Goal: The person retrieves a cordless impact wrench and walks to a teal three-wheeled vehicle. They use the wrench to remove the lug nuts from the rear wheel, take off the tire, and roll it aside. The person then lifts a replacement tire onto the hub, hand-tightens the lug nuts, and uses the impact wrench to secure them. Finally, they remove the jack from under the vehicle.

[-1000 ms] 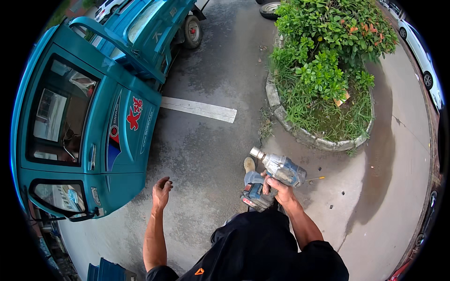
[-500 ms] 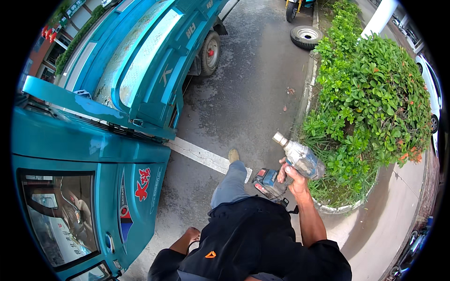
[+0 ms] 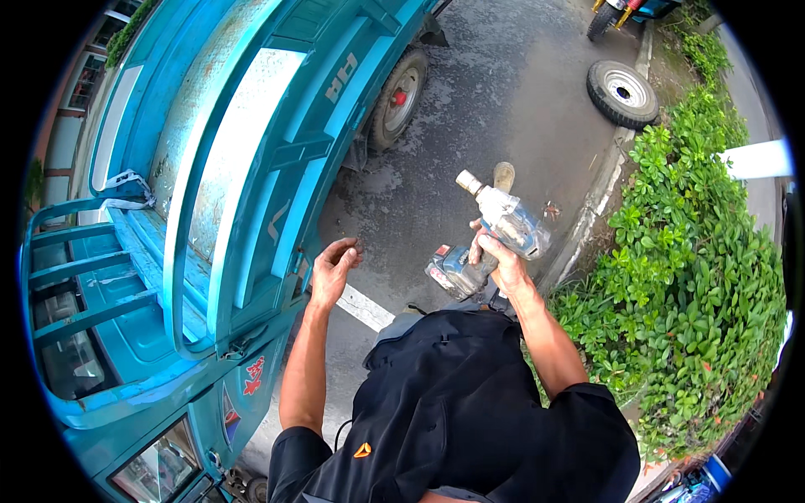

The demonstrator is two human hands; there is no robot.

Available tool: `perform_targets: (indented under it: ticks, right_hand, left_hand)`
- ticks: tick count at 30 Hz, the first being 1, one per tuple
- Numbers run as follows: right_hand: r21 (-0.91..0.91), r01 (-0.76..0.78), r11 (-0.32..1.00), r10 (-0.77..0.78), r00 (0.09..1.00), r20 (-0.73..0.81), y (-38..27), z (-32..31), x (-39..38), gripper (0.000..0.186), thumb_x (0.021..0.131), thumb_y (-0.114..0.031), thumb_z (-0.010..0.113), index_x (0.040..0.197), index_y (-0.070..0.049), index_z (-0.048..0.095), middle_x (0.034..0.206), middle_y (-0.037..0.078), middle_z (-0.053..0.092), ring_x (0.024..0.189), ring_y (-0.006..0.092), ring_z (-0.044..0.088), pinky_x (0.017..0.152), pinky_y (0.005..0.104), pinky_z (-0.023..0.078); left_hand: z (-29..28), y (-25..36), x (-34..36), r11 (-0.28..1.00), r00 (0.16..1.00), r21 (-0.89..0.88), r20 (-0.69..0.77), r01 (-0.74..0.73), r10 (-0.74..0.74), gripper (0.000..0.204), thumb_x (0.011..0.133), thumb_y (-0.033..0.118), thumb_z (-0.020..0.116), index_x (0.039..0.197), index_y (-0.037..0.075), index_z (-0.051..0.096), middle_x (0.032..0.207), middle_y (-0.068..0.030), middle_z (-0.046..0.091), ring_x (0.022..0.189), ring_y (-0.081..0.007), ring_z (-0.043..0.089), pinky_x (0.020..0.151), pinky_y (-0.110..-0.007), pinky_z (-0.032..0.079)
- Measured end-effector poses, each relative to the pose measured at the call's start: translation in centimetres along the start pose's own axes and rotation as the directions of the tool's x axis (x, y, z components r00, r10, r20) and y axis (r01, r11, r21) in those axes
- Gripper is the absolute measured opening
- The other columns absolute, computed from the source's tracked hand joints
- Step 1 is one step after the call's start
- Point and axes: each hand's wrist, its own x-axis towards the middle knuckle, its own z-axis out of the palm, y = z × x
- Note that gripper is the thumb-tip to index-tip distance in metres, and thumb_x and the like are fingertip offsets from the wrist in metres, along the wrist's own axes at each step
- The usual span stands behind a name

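My right hand [image 3: 503, 260] is closed around the handle of a worn blue and grey cordless impact wrench [image 3: 516, 226]. A metal socket [image 3: 470, 182] is fitted on its nose, which points forward and left. The battery pack [image 3: 453, 272] hangs at the handle's other end, left of the hand. My left hand [image 3: 335, 265] is raised beside the teal cargo bed [image 3: 289, 180] of a small truck. Its fingers are loosely bent, with the thumb apart, and nothing is in them. That hand does not appear to touch the truck.
Ahead on the left is the truck's wheel [image 3: 401, 99] with a red hub. A loose tyre on a white rim [image 3: 622, 94] lies by the kerb [image 3: 591, 205]. Green bushes [image 3: 671, 277] line the right side. Another vehicle's wheel [image 3: 604, 21] shows at the far right.
I have moved forward along the truck, and its rear wheel and the loose tyre appear nearer. My left hand has come up from low beside my body. The wrench stays in my right hand.
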Motion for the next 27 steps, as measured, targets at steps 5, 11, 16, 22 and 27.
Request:
perform_targets:
  ticks: [5,11,16,22,27]
  right_hand:
    - [-0.074,-0.220,0.973,0.227,0.966,0.121,0.8,-8.0,25.2,0.028,0.091,-0.016,0.081,0.113,-0.006,0.066,0.121,0.009,0.068,0.083,0.0157,0.067,0.078,0.0341,0.055]
    - [-0.598,-0.195,0.778,0.366,0.913,0.178,6.5,-17.7,44.8,0.054,0.091,-0.035,0.084,0.131,-0.003,0.066,0.119,0.012,0.073,0.095,0.0222,0.071,0.088,0.0377,0.057]
    - [-0.832,-0.166,0.530,0.558,0.807,0.195,11.4,-21.7,57.8,0.048,0.091,-0.035,0.083,0.121,-0.001,0.068,0.110,0.014,0.074,0.100,0.0207,0.071,0.090,0.0367,0.056]
    - [-0.617,0.138,0.775,0.345,0.726,0.595,26.7,-27.9,71.1,0.030,0.096,-0.002,0.073,0.125,0.001,0.065,0.115,0.008,0.072,0.099,0.0133,0.067,0.089,0.0288,0.057]
    - [-0.599,0.048,0.799,0.372,0.743,0.556,36.0,-27.0,76.5,0.024,0.097,-0.004,0.072,0.120,0.000,0.066,0.111,0.007,0.071,0.098,0.0132,0.067,0.087,0.0282,0.057]
  left_hand:
    - [9.5,-7.1,7.4,0.882,0.905,-0.318,-0.130,0.349,-0.405,0.043,0.097,0.012,0.072,0.133,-0.009,0.061,0.116,-0.0212,0.074,0.096,-0.0251,0.075,0.083,-0.036,0.062]
    - [18.5,-6.7,23.7,0.886,0.885,-0.074,-0.058,0.458,-0.463,0.041,0.097,0.011,0.074,0.134,-0.002,0.063,0.119,-0.0127,0.073,0.109,-0.0189,0.070,0.096,-0.033,0.057]
    - [22.6,-13.6,43.6,0.888,0.906,-0.183,0.038,0.421,-0.422,0.041,0.097,0.009,0.073,0.135,-0.003,0.062,0.120,-0.0119,0.072,0.109,-0.0169,0.068,0.097,-0.031,0.055]
    - [24.1,-23.2,64.3,0.839,0.978,-0.530,-0.078,0.123,-0.193,0.051,0.101,0.029,0.069,0.138,-0.005,0.057,0.123,-0.0166,0.070,0.111,-0.0252,0.070,0.095,-0.039,0.057]
    - [23.8,-26.5,72.3,0.699,0.957,-0.697,-0.284,-0.158,-0.067,0.057,0.107,0.043,0.056,0.140,-0.003,0.056,0.128,-0.0158,0.069,0.123,-0.0268,0.063,0.109,-0.045,0.046]
